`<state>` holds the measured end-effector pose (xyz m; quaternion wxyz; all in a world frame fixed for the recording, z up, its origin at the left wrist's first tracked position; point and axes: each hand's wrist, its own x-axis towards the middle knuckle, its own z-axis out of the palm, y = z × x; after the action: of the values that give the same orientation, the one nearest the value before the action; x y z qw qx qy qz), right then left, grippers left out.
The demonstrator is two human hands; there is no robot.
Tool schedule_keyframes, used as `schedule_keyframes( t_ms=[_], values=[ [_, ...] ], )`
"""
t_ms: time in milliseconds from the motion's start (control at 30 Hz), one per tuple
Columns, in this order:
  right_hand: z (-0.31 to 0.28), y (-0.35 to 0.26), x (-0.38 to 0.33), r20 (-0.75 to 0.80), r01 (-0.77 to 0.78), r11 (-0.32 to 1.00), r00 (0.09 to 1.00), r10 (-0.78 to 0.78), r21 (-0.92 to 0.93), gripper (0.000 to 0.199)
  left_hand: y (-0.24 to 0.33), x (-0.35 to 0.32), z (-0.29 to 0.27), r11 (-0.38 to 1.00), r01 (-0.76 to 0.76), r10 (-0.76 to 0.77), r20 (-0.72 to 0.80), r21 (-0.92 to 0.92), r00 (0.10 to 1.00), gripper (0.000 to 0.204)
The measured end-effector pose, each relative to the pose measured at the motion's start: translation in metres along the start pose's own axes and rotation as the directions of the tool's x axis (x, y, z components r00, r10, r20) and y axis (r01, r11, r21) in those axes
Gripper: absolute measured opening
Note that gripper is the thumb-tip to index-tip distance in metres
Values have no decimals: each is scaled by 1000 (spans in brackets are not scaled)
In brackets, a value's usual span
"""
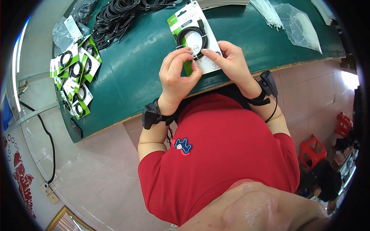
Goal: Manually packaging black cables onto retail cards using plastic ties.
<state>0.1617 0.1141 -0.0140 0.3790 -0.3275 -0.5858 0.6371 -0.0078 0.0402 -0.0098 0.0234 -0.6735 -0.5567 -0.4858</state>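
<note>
A white and green backing card [213,41] lies on the green table in front of me, tilted a little. On it sits a coiled black cable [206,41], with small white ties around the coil at its sides. My left hand [178,73] is closed in a pinch at the coil's lower left; what is between its fingertips is too small to make out. At the lower right, my right hand [232,65] grips the card's edge, its thumb pressed near the bottom of the coil and its other fingers partly hidden.
A pile of carded cables [75,73] lies on the left of the table [127,77]. Behind it are a heap of loose black cables [113,19] and clear plastic bags [63,34]. At the far right are white cable ties [267,13] and a bag of ties [302,30].
</note>
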Motion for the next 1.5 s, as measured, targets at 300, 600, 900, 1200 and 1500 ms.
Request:
schedule_keyframes(
  t_ms=[300, 600, 900, 1200, 1500],
  values=[
    [-3, 3, -3, -3, 87, 982, 996, -89, -166, 21, 3, 3, -1, 999, 44, -45, -20, -27, 999, 24],
    [-5, 6, 0, -45, -35, 986, 998, 43, 165, 24, 13, 7, 12, 815, 235, -470, -367, -529, 803, 23],
    [2, -9, 0, -126, 318, 755, 876, -465, -573, 28, 1, -11, -14, 20, 685, -676, 495, -728, 546, 24],
    [3, -24, -2, 462, 742, 321, 635, -619, -589, 30, 11, -22, -19, 122, 607, -643, 403, -785, 651, 21],
    [2, -22, -22, 149, 560, 720, 820, -553, -409, 32, 17, -25, -41, -8, 569, -653, 435, -823, 620, 21]
  ],
)
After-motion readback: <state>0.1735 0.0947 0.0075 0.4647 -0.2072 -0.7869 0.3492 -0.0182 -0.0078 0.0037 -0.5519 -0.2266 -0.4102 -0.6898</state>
